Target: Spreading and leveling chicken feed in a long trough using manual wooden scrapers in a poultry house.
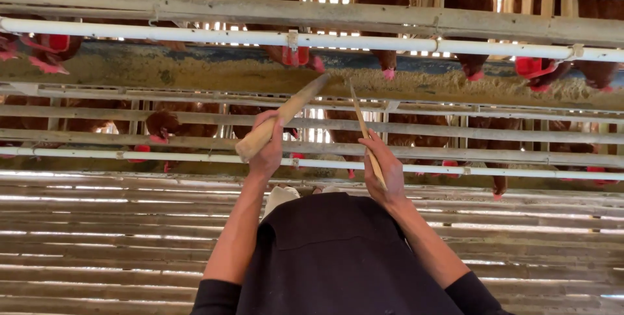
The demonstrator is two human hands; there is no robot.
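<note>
Bamboo fills both your hands: your left hand (268, 152) is wrapped round a thick, round bamboo stick (283, 117), its pale tip touching the grainy feed in the long feed trough (162, 71). Your right hand (383, 169) pinches a thin, flat bamboo sliver (365, 134), angled up just below that trough. Brown hens (172, 123) peck behind slatted wooden bars.
</note>
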